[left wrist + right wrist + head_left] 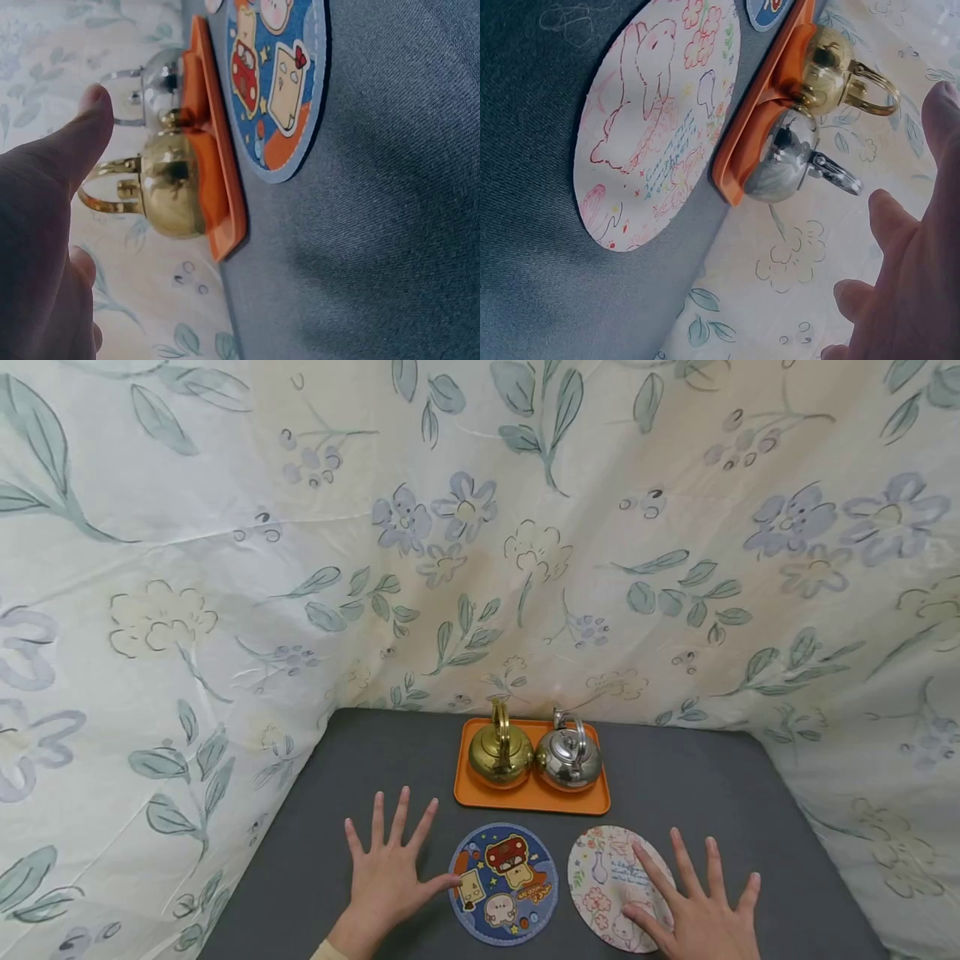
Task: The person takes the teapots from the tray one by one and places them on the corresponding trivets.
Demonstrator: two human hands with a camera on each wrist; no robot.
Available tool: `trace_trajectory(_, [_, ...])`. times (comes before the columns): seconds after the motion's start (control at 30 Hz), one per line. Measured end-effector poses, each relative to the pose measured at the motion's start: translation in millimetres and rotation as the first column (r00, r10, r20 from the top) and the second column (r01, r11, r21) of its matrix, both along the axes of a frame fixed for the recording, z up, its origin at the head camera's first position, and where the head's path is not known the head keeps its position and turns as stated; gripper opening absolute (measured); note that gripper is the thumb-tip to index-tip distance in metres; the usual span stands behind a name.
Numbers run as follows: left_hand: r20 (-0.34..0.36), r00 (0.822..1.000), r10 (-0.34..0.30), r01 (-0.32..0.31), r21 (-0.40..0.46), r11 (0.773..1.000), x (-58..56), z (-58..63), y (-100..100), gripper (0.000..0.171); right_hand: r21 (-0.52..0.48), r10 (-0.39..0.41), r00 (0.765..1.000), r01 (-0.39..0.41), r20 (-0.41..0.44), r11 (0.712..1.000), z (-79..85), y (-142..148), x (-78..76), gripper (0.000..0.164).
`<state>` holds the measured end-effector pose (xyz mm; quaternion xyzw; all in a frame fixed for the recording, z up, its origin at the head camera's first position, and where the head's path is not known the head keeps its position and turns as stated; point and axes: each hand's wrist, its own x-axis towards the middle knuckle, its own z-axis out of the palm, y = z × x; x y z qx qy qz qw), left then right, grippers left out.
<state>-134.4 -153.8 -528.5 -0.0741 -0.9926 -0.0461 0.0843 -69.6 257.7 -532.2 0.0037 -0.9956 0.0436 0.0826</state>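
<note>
Two small teapots, one gold and one silver, stand side by side on an orange tray at the back of the table. In front of them lie a round blue mat with cartoon pictures and a round white mat with pink drawings. My left hand is spread with straight fingers, its thumb overlapping the blue mat's left edge in the head view. Fingers also spread, my right hand overlaps the white mat's right side. Both hands hold nothing.
A dark grey cloth covers the table. Behind it and along both sides hangs a pale curtain printed with flowers and leaves, close to the tray's back edge.
</note>
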Motion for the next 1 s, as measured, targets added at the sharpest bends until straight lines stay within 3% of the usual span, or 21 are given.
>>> trace_trajectory(0.3, [-0.008,1.0,0.001,0.0,0.034,0.999,-1.0,-0.8,1,0.113,-0.002,0.01,1.0,-0.01,0.007,1.0,4.7,0,-2.8,0.088])
trace_trajectory(0.53, [-0.029,1.0,0.001,0.0,0.003,1.0,-4.9,4.2,3,0.114,-0.005,0.014,1.0,-0.014,0.012,1.0,4.3,-1,-4.4,0.087])
trace_trajectory(0.8, [-0.004,0.999,-0.032,0.032,0.016,0.999,-19.9,-2.3,6,0.112,-0.045,0.009,0.998,-0.007,0.055,0.999,8.4,-1,-4.6,0.086])
trace_trajectory(1.0, [0.011,0.999,-0.048,0.047,0.053,0.997,-37.9,-9.6,9,0.111,-0.086,0.011,0.996,-0.003,0.093,0.996,14.0,-4,-4.9,0.084])
